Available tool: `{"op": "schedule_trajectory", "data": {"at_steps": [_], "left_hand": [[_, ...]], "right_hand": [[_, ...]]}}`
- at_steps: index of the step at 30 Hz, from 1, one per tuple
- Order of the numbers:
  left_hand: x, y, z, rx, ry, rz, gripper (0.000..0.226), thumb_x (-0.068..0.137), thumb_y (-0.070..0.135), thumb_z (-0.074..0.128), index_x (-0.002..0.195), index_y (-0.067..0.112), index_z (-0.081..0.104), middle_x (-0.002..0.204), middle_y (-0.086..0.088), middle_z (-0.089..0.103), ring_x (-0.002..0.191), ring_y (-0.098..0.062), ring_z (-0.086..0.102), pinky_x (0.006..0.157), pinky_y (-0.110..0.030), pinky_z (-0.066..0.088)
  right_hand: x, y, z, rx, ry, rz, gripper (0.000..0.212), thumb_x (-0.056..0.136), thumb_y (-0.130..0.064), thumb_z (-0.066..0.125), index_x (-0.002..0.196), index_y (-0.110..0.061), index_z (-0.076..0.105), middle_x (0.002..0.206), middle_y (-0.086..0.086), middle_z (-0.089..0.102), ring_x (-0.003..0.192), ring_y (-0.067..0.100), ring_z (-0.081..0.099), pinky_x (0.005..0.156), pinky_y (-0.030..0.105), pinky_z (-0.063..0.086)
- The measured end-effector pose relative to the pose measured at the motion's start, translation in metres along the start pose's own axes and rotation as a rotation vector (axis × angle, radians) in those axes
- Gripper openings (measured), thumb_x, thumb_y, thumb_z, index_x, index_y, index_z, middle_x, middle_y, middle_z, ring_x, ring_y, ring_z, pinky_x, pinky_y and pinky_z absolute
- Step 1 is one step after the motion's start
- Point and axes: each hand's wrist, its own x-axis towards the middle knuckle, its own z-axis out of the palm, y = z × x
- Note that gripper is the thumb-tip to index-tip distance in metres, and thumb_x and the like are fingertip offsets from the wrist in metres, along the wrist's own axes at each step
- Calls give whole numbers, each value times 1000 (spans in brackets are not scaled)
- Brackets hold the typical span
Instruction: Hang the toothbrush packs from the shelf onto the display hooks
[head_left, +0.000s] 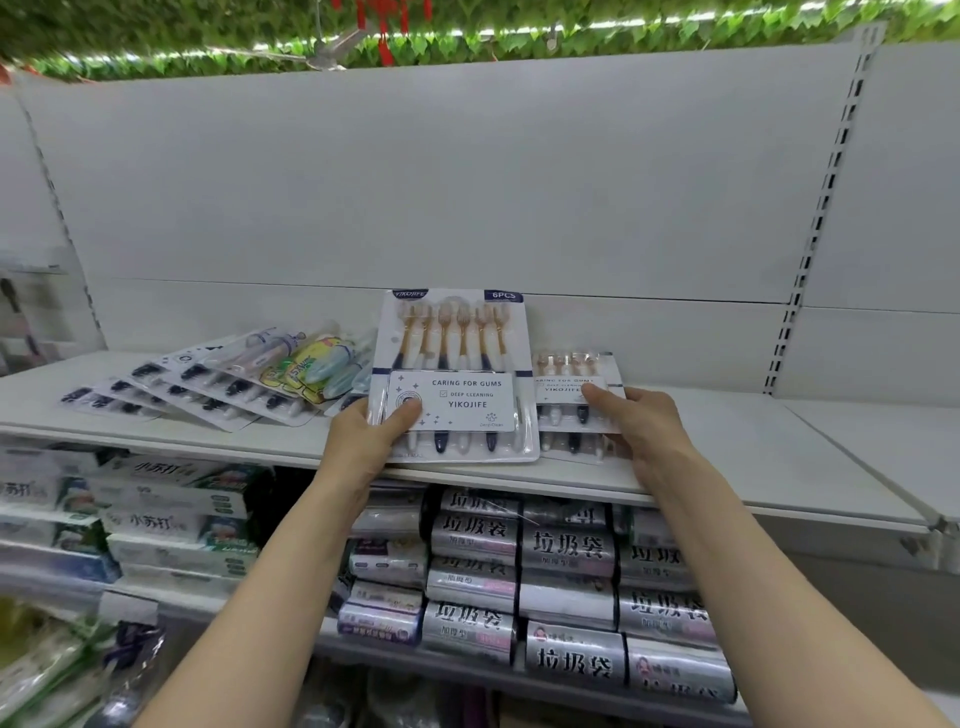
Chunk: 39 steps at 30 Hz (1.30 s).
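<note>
My left hand (363, 436) grips the lower left corner of a YIKOJIFE six-toothbrush pack (457, 353), tilted up off the white shelf (727, 457), thumb on its label. My right hand (644, 431) holds a small stack of the same packs (571, 379) lying flat on the shelf just right of it, thumb on top. More toothbrush packs (208, 384) are fanned out on the shelf to the left. No display hooks are visible; the white back panel (467, 182) above is bare.
Slotted uprights (815, 228) run down the back panel at right. Below the shelf sit rolls of bin bags (566, 556) in the middle and toothpaste boxes (171, 509) at left. Green leaf decoration (208, 31) lines the top.
</note>
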Motion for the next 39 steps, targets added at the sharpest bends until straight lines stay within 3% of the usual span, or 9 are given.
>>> {"op": "schedule_trajectory", "data": {"at_steps": [6, 10, 18, 24, 26, 28, 31, 35, 39], "left_hand": [[-12, -1, -4, -25, 8, 79, 33, 86, 19, 76, 116, 10, 67, 108, -2, 75, 102, -18, 71, 95, -38, 54], [-24, 1, -9, -107, 69, 117, 28, 87, 15, 74, 113, 16, 66, 109, -2, 74, 104, -19, 70, 96, -39, 53], [-67, -1, -63, -210, 162, 119, 38, 81, 25, 76, 116, 17, 65, 108, -3, 75, 104, -23, 70, 93, -41, 54], [-103, -3, -155, -240, 281, 87, 38, 78, 23, 74, 114, 17, 65, 106, 0, 76, 106, -24, 70, 96, -43, 53], [-111, 0, -196, -217, 312, 101, 35, 84, 14, 73, 119, 14, 63, 110, -3, 75, 107, -23, 69, 97, -42, 52], [-120, 4, -240, -203, 358, 116, 30, 88, 6, 70, 116, 16, 64, 110, -4, 75, 107, -23, 69, 97, -41, 53], [-140, 10, -308, -172, 418, 141, 27, 87, 7, 71, 111, 19, 65, 108, -3, 75, 104, -22, 70, 94, -41, 54], [-173, 13, -408, -108, 505, 139, 28, 87, 14, 72, 114, 17, 64, 108, -2, 75, 104, -22, 70, 93, -42, 54], [-208, 13, -500, -102, 623, 134, 31, 89, 15, 70, 119, 16, 64, 111, -1, 75, 107, -21, 69, 97, -42, 53]], "right_hand": [[0, 10, -8, 123, -16, -88, 34, 84, -3, 77, 116, -9, 68, 104, 9, 76, 91, 27, 75, 72, 46, 63], [-2, 8, -17, 152, -63, -73, 27, 84, 6, 72, 107, -6, 70, 102, 13, 77, 96, 32, 74, 91, 51, 57], [-74, 9, 10, 214, 87, -264, 22, 96, -10, 64, 117, -14, 65, 110, 3, 74, 104, 19, 70, 95, 36, 54], [-143, 4, 87, 396, 124, -426, 16, 98, -13, 62, 114, -14, 60, 110, -4, 72, 110, 20, 69, 95, 44, 57], [-164, 2, 122, 369, 58, -450, 17, 97, -9, 63, 103, -24, 57, 106, -9, 71, 109, 14, 69, 87, 33, 60], [-186, 5, 160, 277, -32, -447, 23, 95, -8, 66, 97, -30, 59, 100, -13, 71, 98, 5, 70, 80, 22, 57], [-216, 24, 221, 183, -73, -415, 18, 95, -15, 67, 87, -28, 57, 80, -17, 65, 77, 5, 62, 78, 33, 52], [-259, 45, 307, 170, -163, -343, 26, 88, -34, 70, 95, -12, 58, 100, 23, 64, 83, 18, 56, 79, 38, 47], [-309, 57, 394, 191, -259, -303, 9, 91, -26, 70, 97, -24, 64, 96, 2, 70, 87, 15, 66, 83, 39, 55]]}}
